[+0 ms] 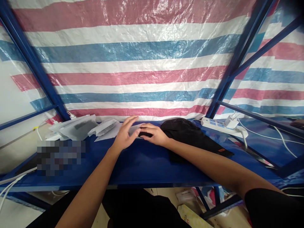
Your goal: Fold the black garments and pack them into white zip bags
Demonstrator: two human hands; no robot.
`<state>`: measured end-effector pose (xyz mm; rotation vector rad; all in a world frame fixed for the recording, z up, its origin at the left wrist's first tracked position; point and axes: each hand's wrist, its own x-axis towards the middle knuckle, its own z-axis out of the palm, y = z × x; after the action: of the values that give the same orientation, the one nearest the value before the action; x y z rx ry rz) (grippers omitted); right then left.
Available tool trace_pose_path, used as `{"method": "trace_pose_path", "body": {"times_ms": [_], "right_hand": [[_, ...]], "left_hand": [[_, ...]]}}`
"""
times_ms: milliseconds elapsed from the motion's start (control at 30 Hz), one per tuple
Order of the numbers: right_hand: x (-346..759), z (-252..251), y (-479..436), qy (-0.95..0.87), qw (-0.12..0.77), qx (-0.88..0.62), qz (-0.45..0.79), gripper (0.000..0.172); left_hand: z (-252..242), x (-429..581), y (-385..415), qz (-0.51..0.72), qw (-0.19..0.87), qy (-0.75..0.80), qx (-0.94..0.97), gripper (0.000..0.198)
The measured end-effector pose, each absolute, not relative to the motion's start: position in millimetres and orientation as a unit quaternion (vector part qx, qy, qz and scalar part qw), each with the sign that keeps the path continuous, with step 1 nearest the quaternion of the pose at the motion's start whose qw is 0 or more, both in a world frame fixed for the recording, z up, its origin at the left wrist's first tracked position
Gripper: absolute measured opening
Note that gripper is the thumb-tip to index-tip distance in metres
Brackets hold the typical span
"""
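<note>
A small black object (145, 134) is held in my right hand (154, 134), whose fingers curl over it above the blue shelf (142, 164). Close by on its left, my left hand (124, 134) has its fingers raised and apart from the thumb, and the thumb tip is near the black object's left end. Behind both hands lie white papers (109, 132) and a folded white packet (104, 127). Folded black cloth (182, 133) with small orange lettering rests just right of my right hand, partly behind the forearm.
Clear plastic bags (78, 126) lie at the left back, with a blurred patch in front. A white power strip (223, 127) with plugs and cables sits at the right back. Blue metal posts (225, 76) frame a striped sheet (133, 76).
</note>
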<state>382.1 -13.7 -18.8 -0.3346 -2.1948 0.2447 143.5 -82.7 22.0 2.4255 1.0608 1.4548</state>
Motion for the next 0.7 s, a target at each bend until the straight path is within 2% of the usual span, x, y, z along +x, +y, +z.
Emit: {"method": "trace_pose_path", "body": {"times_ms": [67, 133, 200, 233, 333, 467, 700], "right_hand": [[382, -13, -14, -0.821, 0.504, -0.197, 0.181, 0.036], [380, -8, -13, -0.737, 0.556, -0.246, 0.296, 0.041], [377, -5, -13, -0.636, 0.575, -0.263, 0.442, 0.050], [375, -5, -14, -0.589, 0.571, -0.259, 0.510, 0.054], [371, -7, -17, -0.507, 0.543, -0.242, 0.624, 0.056], [375, -6, -20, -0.563, 0.524, -0.237, 0.593, 0.052], [388, 1, -20, -0.685, 0.447, -0.236, 0.525, 0.053]], "left_hand": [[20, 138, -79, 0.575, 0.003, 0.399, 0.714, 0.055], [17, 133, -74, 0.632, 0.020, 0.447, 0.633, 0.072], [14, 132, -69, 0.624, 0.132, 0.472, 0.609, 0.086], [13, 133, -67, 0.599, 0.205, 0.472, 0.614, 0.086], [14, 138, -67, 0.519, 0.349, 0.457, 0.633, 0.065], [17, 142, -71, 0.513, 0.344, 0.468, 0.632, 0.050], [19, 143, -75, 0.481, 0.362, 0.474, 0.642, 0.048]]}}
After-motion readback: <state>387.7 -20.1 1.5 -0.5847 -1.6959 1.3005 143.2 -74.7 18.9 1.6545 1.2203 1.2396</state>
